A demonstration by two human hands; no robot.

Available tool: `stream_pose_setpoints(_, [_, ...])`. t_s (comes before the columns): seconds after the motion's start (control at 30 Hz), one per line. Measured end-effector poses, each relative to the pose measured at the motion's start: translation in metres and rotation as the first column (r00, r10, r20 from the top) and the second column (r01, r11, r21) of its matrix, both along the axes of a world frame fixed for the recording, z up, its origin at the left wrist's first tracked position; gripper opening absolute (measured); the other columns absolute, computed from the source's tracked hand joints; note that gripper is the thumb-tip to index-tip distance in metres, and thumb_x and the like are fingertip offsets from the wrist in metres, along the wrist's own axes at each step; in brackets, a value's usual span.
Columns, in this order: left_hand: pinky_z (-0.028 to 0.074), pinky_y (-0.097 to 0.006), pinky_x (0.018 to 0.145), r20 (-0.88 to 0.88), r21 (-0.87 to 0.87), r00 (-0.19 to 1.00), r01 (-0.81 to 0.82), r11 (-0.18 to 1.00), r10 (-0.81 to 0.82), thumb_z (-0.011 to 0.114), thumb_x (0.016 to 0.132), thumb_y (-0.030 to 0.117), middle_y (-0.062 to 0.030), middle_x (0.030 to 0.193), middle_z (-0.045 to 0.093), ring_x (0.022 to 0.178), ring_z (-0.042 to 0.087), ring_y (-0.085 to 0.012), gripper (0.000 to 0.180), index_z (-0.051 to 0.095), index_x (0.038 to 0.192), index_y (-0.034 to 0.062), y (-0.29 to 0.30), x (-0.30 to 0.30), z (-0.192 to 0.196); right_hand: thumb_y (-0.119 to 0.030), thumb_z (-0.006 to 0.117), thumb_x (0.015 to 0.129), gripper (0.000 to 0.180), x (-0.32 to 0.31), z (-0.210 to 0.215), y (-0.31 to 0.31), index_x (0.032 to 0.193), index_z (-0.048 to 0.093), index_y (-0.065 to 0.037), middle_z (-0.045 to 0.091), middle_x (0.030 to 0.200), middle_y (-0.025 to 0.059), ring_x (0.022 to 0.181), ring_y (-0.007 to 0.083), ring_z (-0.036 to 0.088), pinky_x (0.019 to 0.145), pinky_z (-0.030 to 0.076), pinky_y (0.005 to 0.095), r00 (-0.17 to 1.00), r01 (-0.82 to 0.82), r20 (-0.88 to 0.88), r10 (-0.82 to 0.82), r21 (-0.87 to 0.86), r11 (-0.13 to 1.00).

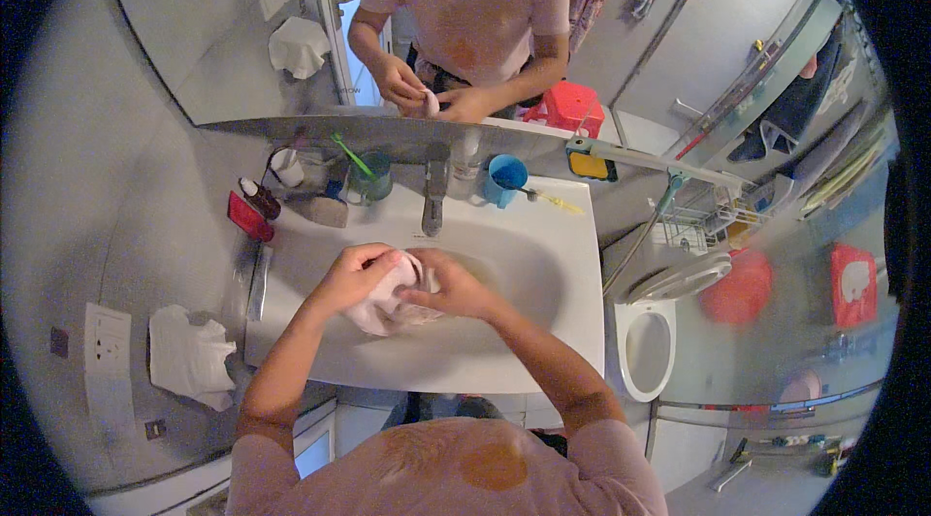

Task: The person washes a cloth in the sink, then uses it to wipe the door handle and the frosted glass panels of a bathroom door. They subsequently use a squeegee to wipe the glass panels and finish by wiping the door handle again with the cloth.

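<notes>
Over the white washbasin (pixel 529 293), a pale pinkish-white cloth (pixel 386 310) hangs bunched between my hands, its lower folds down in the bowl. My left hand (pixel 355 275) grips the cloth's upper left part, fingers bent over it and thumb pressed on top. On the other side, my right hand (pixel 454 287) holds the cloth between thumb and fingers, with a dark fold showing between the two hands. Whether the cloth is a garment or a towel I cannot tell. A grey faucet (pixel 434 196) stands just beyond it.
Behind the bowl are a green cup (pixel 369 178) with a toothbrush and a blue cup (pixel 505 180). Dark bottles (pixel 258 196) stand at the left corner. Tissue (pixel 191 357) hangs on the left wall. A toilet (pixel 648 351) and a glass partition are on the right; a mirror spans the back.
</notes>
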State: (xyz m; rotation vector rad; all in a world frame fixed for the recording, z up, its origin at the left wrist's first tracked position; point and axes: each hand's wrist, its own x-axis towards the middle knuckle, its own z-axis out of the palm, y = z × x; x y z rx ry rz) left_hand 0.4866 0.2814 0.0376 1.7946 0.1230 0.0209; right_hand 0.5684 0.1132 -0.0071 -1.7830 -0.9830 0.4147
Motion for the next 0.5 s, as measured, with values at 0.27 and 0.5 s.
stream_pose_setpoints(0.27, [0.041,-0.021,0.059,0.209,0.201,0.954,-0.258,0.945,0.216,0.056,0.083,0.019,0.0,0.073,0.058,0.066,0.048,-0.0058,0.022,0.06,0.087,-0.0024,0.059,0.002,0.046,-0.019,0.055,0.078,0.018,0.034,0.037,0.01,0.086,0.057,-0.002,0.058,0.08,0.0182,0.069,0.0332,0.055,0.064,0.045,0.0356,0.966,0.0,0.257,0.018,-0.067,0.998])
stream_pose_setpoints(0.5, [0.044,-0.021,0.061,-0.085,-0.205,0.94,-0.341,0.918,0.33,0.051,0.086,0.02,-0.0028,0.078,0.058,0.068,0.053,-0.0086,0.025,0.056,0.096,-0.0015,0.024,-0.019,0.057,-0.03,0.049,0.086,0.03,0.031,0.102,0.006,0.093,0.056,-0.002,0.059,0.084,0.0047,0.076,0.0124,0.051,0.07,0.044,0.0299,0.856,-0.177,-0.5,0.13,-0.048,0.983])
